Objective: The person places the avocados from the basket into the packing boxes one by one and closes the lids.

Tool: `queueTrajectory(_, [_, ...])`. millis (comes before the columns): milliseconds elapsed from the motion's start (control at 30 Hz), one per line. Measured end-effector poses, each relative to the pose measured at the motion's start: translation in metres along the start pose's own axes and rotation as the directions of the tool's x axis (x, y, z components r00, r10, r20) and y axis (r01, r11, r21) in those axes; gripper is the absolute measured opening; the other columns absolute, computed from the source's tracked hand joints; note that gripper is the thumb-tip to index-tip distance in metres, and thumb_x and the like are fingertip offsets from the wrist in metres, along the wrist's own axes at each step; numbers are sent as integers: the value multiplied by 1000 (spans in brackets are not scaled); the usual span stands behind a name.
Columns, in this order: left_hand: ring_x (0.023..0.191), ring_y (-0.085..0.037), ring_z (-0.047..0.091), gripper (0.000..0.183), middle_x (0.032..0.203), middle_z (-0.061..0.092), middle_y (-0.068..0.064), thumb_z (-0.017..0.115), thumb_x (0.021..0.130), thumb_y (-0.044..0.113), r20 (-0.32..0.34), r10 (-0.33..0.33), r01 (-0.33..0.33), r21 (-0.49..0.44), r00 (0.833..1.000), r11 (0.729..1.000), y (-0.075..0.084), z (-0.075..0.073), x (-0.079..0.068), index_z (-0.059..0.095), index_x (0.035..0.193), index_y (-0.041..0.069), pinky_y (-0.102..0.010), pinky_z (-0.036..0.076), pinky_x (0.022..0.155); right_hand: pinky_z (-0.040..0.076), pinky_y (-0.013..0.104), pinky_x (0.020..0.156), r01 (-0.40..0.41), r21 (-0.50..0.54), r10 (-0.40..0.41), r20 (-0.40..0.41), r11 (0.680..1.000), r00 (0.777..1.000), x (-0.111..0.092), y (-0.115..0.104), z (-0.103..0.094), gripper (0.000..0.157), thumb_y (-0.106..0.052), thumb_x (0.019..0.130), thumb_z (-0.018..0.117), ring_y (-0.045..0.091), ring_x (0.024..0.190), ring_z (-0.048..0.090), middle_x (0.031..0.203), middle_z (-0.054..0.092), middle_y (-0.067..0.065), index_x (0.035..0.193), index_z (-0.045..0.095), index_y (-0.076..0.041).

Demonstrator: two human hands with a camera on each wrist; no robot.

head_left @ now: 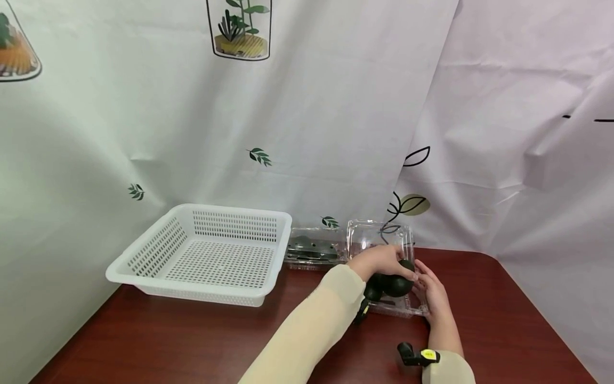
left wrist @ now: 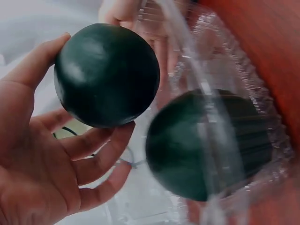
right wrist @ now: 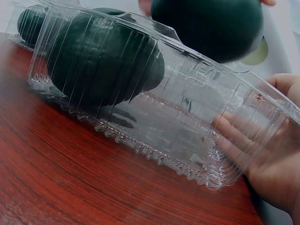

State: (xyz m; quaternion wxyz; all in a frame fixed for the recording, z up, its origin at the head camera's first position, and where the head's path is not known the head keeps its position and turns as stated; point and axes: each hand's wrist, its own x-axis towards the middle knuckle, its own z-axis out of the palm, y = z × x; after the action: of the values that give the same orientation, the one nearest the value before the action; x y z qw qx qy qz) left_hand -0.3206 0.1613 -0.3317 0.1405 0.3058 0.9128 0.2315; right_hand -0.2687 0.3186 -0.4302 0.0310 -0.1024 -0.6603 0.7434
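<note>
My left hand (head_left: pixel 379 260) grips a smooth, dark green avocado (left wrist: pixel 107 75) between thumb and fingertips, above an open clear plastic clamshell (right wrist: pixel 154 136). Inside it, at the left end, lies another dark green avocado (right wrist: pixel 98 61), seen through the ribbed wall. The clamshell's clear lid (head_left: pixel 379 232) stands raised at the back. My right hand (head_left: pixel 435 298) rests against the clamshell's right end; its fairly straight fingers (right wrist: pixel 234 133) show through the plastic. In the right wrist view, the held avocado hangs over the rim, with its upper part out of frame.
A white perforated basket (head_left: pixel 192 288) stands on the left of the dark red table (head_left: pixel 192 341). Between it and the open clamshell, another clear box (head_left: pixel 314 250) holds dark green items. A printed white curtain (head_left: pixel 336 106) hangs right behind them.
</note>
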Motion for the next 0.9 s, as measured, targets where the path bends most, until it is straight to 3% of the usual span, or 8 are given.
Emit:
queueTrajectory(167, [100, -6, 54, 59, 116, 58, 9, 69, 77, 51, 52, -8, 5, 45, 999, 999, -7, 9, 3, 56, 127, 22, -25, 43, 83, 40, 13, 84, -10, 22, 11, -15, 1000, 1000, 0, -1, 1, 49, -23, 101, 33, -6, 95, 53, 117, 45, -14, 149, 22, -16])
queueTrajectory(267, [100, -6, 54, 59, 115, 58, 10, 70, 76, 51, 64, -21, 17, 58, 998, 998, -9, 13, 3, 56, 126, 23, -26, 43, 83, 39, 13, 85, -16, 4, 16, -12, 1000, 1000, 1, -1, 0, 50, -25, 101, 34, -7, 97, 51, 128, 40, -7, 149, 21, -18])
queueTrajectory(400, [110, -10, 52, 69, 115, 58, 12, 70, 73, 57, 30, -78, 73, 144, 997, 987, -8, 19, 1, 51, 130, 24, -41, 33, 99, 39, 15, 87, -19, -17, 19, -18, 1000, 1000, 2, -1, 0, 50, -26, 101, 36, -7, 97, 50, 132, 36, -3, 149, 22, -18])
queueTrajectory(500, [119, -14, 47, 81, 116, 58, 13, 69, 70, 61, 3, -108, 105, 220, 994, 970, -8, 23, 0, 42, 138, 25, -54, 22, 103, 41, 17, 88, -17, -3, 17, -28, 1000, 999, 2, -1, 0, 50, -25, 100, 36, -5, 95, 53, 120, 44, -9, 148, 24, -16])
queueTrajectory(567, [123, -16, 45, 87, 119, 57, 14, 68, 70, 63, -6, -109, 107, 252, 994, 962, -8, 26, 0, 37, 142, 25, -55, 20, 104, 41, 17, 87, -14, 6, 15, -32, 1000, 999, 3, -1, 0, 50, -24, 100, 37, -4, 94, 54, 112, 48, -14, 148, 25, -15])
queueTrajectory(900, [128, -18, 38, 66, 130, 50, 15, 59, 75, 66, 11, -108, 97, 346, 994, 933, -4, 36, -2, 51, 132, 32, -52, 19, 105, 40, 16, 86, -4, 14, 5, -33, 1000, 999, 3, 1, 1, 50, -22, 100, 37, -5, 95, 57, 99, 56, -21, 148, 23, -14])
